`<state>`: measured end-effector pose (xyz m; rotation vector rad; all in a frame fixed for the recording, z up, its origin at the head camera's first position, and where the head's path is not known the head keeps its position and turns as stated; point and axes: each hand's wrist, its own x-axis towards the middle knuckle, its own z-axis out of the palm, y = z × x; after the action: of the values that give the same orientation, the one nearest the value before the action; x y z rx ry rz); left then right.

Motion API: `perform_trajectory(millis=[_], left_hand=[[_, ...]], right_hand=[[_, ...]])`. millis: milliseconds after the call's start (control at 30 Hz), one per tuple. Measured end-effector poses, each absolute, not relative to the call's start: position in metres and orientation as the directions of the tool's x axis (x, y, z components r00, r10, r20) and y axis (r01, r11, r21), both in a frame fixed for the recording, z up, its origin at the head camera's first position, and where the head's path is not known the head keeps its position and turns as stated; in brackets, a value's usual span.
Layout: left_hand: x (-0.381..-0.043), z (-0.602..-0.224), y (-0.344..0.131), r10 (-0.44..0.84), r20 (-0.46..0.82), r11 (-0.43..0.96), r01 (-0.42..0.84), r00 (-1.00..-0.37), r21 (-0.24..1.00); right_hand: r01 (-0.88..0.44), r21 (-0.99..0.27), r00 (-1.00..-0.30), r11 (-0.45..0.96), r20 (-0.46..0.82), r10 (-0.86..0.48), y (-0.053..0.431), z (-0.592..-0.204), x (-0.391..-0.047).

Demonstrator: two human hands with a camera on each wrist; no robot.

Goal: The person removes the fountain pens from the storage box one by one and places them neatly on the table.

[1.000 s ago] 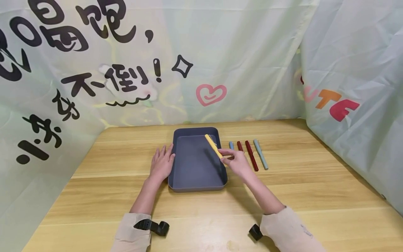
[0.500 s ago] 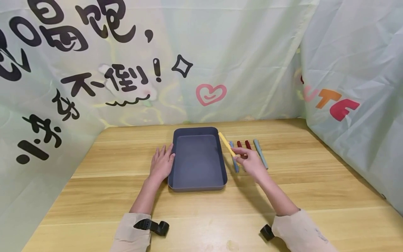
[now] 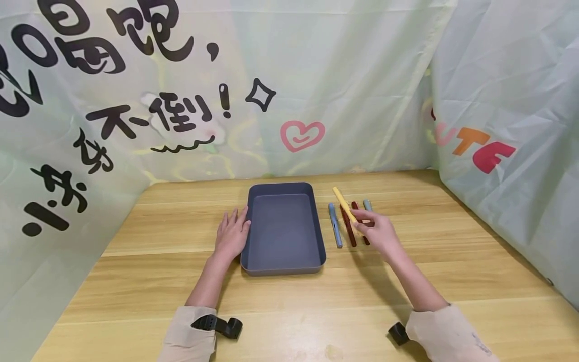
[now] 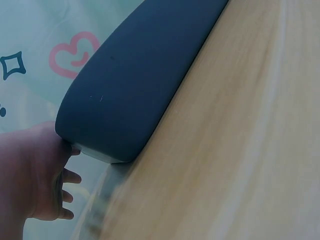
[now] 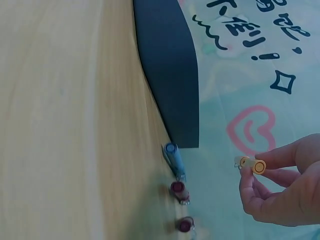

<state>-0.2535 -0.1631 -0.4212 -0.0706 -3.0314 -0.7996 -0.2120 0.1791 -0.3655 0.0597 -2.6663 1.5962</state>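
Observation:
A yellow pen [image 3: 344,203] is pinched between the thumb and fingers of my right hand [image 3: 379,232], raised over the row of pens in the head view. Below it on the table lie a blue pen [image 3: 335,225], two dark red pens, one of them [image 3: 348,226] beside the blue one, and a grey-green pen [image 3: 368,205] partly hidden by the hand. The right wrist view shows the yellow pen [image 5: 252,164] end-on, clear of the table. My left hand [image 3: 232,236] rests with straight fingers against the left side of a dark grey-blue tray [image 3: 284,271].
The wooden table [image 3: 289,311] runs back to a pale printed cloth [image 3: 353,90], which also hangs on both sides. Black cameras sit on both wrists, the left one [image 3: 232,328] on a strap.
My right hand has moved right with the yellow pen, from above the tray's right edge to above the row of pens. The left hand and tray have stayed in place.

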Motion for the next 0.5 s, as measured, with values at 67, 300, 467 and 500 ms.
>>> perform_trajectory(millis=[67, 300, 467, 500], left_hand=[[-0.254, -0.421, -0.163, 0.042, 0.014, 0.870, 0.043, -0.999, 0.491], [-0.254, -0.421, -0.163, 0.042, 0.009, 0.869, 0.041, -0.999, 0.493], [-0.253, -0.421, -0.162, 0.045, 0.018, 0.864, 0.048, -0.999, 0.501], [-0.253, -0.421, -0.163, 0.046, 0.019, 0.864, 0.049, -0.999, 0.502]], right_hand=[[-0.053, -0.877, -0.998, 0.478, 0.054, -0.012, 0.183, -0.366, -0.212], [-0.052, -0.866, -0.998, 0.498, 0.061, 0.002, 0.197, -0.366, -0.211], [-0.027, -0.865, -0.999, 0.501, 0.046, 0.024, 0.206, -0.366, -0.209], [-0.026, -0.864, -0.999, 0.503, 0.046, 0.027, 0.208, -0.366, -0.209]])
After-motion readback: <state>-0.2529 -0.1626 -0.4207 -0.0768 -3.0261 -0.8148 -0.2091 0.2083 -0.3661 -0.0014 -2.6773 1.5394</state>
